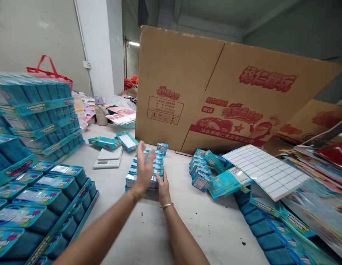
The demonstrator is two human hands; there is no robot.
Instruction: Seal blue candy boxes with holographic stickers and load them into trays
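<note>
In front of me on the white table stands a block of small blue candy boxes (131,180), packed in rows. My left hand (144,172) is raised over the block, fingers stretched up and slightly blurred, holding nothing. Against the block's front right corner rests my right hand (164,188), its fingers straight along the side and the thumb near the front. One more blue box (162,148) stands upright at the back right of the block. The lower edge of the block is partly hidden by my left wrist.
Left are stacked trays of blue tubs (43,195) and a white scale (108,158) near flat blue trays (104,142). A large carton (184,73) stands behind. Right lie loose blue boxes (201,178), a white grid-lined sheet (266,169) and piled printed sheets (322,187).
</note>
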